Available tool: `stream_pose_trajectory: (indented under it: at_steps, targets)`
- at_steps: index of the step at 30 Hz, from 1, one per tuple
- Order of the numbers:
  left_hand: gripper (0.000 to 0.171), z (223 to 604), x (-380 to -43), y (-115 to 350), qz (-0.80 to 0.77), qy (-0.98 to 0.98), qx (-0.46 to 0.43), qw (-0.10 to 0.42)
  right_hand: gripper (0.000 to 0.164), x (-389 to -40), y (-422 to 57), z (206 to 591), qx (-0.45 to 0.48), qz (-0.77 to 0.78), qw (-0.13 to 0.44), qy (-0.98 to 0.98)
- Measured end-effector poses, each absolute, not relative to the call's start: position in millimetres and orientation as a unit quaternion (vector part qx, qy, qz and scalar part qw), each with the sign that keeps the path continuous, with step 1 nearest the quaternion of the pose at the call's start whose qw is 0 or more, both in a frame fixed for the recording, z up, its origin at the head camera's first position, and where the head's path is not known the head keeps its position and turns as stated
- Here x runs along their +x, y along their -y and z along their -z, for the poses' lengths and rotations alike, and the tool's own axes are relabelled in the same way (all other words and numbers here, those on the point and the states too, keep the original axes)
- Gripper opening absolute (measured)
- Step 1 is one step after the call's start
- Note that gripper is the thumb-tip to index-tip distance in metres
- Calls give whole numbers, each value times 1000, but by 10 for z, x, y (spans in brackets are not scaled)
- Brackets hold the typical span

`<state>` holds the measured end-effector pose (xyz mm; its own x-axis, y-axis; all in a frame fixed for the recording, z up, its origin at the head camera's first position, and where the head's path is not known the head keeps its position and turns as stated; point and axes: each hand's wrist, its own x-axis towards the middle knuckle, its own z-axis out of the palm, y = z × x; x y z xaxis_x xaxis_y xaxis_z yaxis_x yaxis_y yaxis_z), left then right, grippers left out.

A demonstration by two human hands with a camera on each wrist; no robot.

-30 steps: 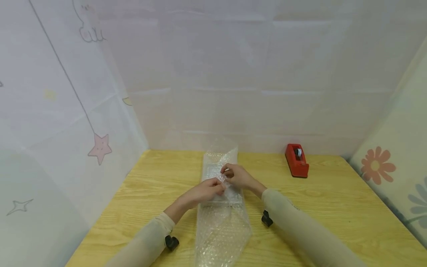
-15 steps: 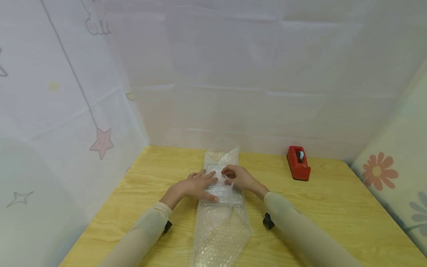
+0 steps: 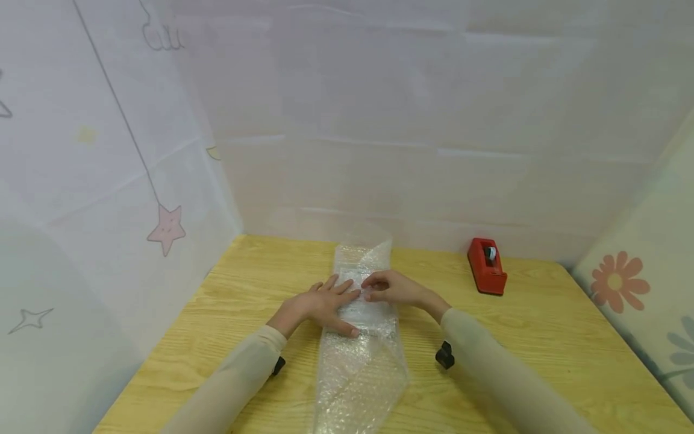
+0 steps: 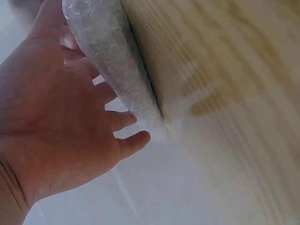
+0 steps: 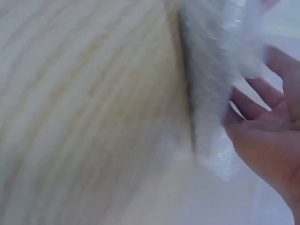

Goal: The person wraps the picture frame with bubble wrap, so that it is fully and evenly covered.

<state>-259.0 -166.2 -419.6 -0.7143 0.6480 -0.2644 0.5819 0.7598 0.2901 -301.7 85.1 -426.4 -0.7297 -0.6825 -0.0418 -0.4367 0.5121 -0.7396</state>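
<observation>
A long strip of clear bubble wrap [image 3: 358,374] lies on the table, folded round a flat, pale thing whose kind I cannot tell. My left hand [image 3: 325,306] rests on the middle of the wrapped part with its fingers spread. In the left wrist view its fingertips reach over the wrap's thick edge [image 4: 110,56]. Close by on the right, my right hand [image 3: 398,288] is at the wrap's surface, its fingers bent and the thumb apart from the index finger. The right wrist view is blurred, with that hand's fingers beside the wrap [image 5: 208,93].
A red tape dispenser [image 3: 488,266] with a roll in it stands at the back right of the wooden table [image 3: 515,337]. Printed cloth walls [image 3: 347,120] enclose the back and sides. The wrap's loose end extends towards the front edge.
My left hand has gone from bent fingers near the right hand to lying spread on the wrap. The right hand has shifted slightly right, its fingers still bent.
</observation>
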Motion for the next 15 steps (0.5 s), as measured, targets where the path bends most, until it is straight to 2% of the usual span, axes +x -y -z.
stream_pose_trajectory:
  at_steps: [9, 15]
  targets:
    - [104, 4217, -2630, 1678, -93, -924, 331, 166, 45, -2874, -1067, 4096, -397, 264, 182, -860]
    - [104, 4201, -2580, 1636, -92, -926, 326, 167, 43, -2687, -1113, 4160, -365, 224, 118, -896]
